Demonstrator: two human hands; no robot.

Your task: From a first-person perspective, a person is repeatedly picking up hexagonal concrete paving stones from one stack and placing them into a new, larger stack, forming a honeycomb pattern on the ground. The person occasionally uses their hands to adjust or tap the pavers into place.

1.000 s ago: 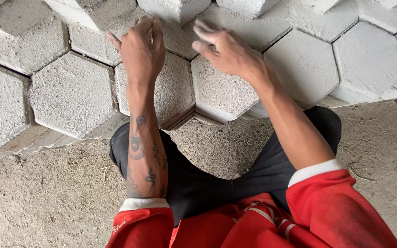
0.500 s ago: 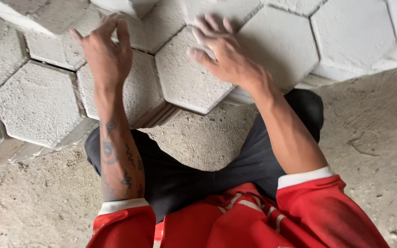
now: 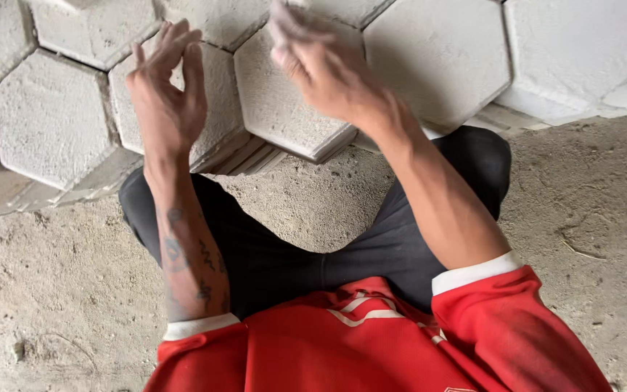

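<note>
Left hand [image 3: 168,94], upper left of frame: fingers loosely spread, empty, raised over a hexagonal concrete paver [image 3: 208,101]; contact cannot be told. Right hand [image 3: 324,69], top centre: blurred, fingers open, holding nothing, above the adjoining hexagonal paver [image 3: 284,120], whose lower edge juts toward the sandy ground [image 3: 313,196]. Further pavers [image 3: 437,58] lie fitted together across the upper frame. Red shirt [image 3: 342,348] and dark trousers [image 3: 284,261] fill lower centre.

The scene is viewed steeply downward from head height; hexagonal pavers [image 3: 440,54] and sandy ground [image 3: 596,218] are seen closely.
</note>
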